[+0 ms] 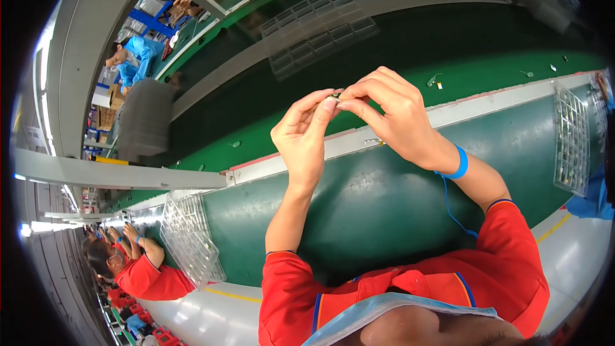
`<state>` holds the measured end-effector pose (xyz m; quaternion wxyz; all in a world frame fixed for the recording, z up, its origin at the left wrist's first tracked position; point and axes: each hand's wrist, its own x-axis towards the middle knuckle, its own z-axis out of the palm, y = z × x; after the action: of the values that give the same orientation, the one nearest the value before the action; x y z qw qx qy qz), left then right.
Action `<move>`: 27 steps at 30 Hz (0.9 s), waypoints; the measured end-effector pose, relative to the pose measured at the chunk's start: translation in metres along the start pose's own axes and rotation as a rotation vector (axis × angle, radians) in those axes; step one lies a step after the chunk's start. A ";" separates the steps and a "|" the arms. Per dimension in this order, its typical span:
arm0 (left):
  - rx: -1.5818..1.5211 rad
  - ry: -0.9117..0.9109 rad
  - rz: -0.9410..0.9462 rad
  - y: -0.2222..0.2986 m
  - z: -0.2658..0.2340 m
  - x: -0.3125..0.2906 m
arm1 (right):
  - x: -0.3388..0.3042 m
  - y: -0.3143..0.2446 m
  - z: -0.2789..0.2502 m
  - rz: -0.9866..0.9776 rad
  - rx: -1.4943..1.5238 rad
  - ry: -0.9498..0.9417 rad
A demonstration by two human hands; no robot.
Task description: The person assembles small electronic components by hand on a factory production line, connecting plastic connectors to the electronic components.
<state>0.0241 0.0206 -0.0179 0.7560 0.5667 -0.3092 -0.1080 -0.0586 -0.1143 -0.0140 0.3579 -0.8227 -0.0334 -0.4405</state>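
Observation:
Between my fingertips, above the far edge of the green workbench, is a small dark part (336,95) with a pale, shiny edge. Its kind is too small to make out. My left hand (303,129) pinches it between thumb and fingers from the left. From the right, my right hand (389,104) grips it with thumb and forefinger, the other fingers curled. The two hands meet at the part, and much of it is hidden behind the fingertips. A blue wrist strap (460,162) with a thin cord circles my right wrist.
A clear compartment tray (192,238) lies on the bench (384,195) at left, another tray (571,138) at right. Beyond the white rail, a conveyor carries an empty clear tray (318,29). Small loose parts (437,81) lie along its green edge. Co-workers sit at left and across.

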 end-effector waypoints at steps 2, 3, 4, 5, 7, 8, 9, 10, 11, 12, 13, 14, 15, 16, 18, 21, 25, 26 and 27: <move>-0.031 0.027 -0.044 0.002 0.000 0.001 | 0.001 -0.002 0.003 -0.021 0.023 0.041; -0.049 0.029 -0.060 0.001 0.000 0.002 | 0.003 -0.004 0.002 0.019 0.036 0.055; -0.048 0.036 -0.057 0.000 0.000 0.002 | 0.004 -0.006 0.002 0.059 0.049 0.070; -0.056 0.032 -0.049 -0.001 0.000 0.002 | 0.003 -0.004 0.003 0.055 0.049 0.068; -0.066 0.026 -0.033 -0.002 0.001 0.003 | 0.002 0.000 0.006 0.057 0.050 0.041; -0.070 0.033 -0.036 -0.002 0.002 0.001 | 0.002 0.001 0.005 0.049 0.048 0.042; -0.073 0.038 -0.038 -0.002 0.003 0.000 | 0.002 0.000 0.003 0.056 0.046 0.038; -0.075 0.037 -0.027 -0.002 0.005 0.000 | 0.002 0.000 0.002 0.062 0.044 0.035; -0.059 0.046 -0.029 -0.004 0.006 0.000 | 0.002 0.000 0.003 0.046 0.049 0.044; -0.043 0.056 -0.029 -0.004 0.007 -0.001 | 0.002 -0.001 0.004 0.031 0.053 0.047; -0.048 0.059 -0.012 -0.004 0.009 -0.002 | 0.002 -0.003 0.004 0.048 0.062 0.051; -0.047 0.067 -0.012 -0.006 0.009 -0.003 | 0.002 -0.003 0.004 0.060 0.071 0.054; -0.043 0.062 -0.010 -0.006 0.010 -0.005 | 0.001 -0.002 0.004 0.074 0.085 0.055; -0.039 0.057 -0.009 -0.007 0.010 -0.006 | 0.000 -0.004 0.004 0.100 0.089 0.056; -0.066 0.045 0.015 -0.009 0.011 -0.006 | 0.000 -0.005 0.005 0.088 0.070 0.074; -0.064 0.024 -0.015 -0.005 0.011 -0.007 | -0.001 -0.005 0.006 0.085 0.039 0.082; -0.038 0.047 0.008 -0.008 0.010 -0.011 | -0.005 -0.009 0.013 -0.005 0.003 0.078; -0.044 0.055 0.009 -0.008 0.009 -0.011 | -0.005 -0.010 0.013 0.003 -0.007 0.083; -0.047 0.033 -0.009 -0.007 0.009 -0.010 | -0.005 -0.011 0.012 0.012 -0.018 0.089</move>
<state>0.0124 0.0166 -0.0267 0.7738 0.5517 -0.2916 -0.1091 -0.0573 -0.0972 -0.0163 0.3541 -0.8057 -0.0084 -0.4748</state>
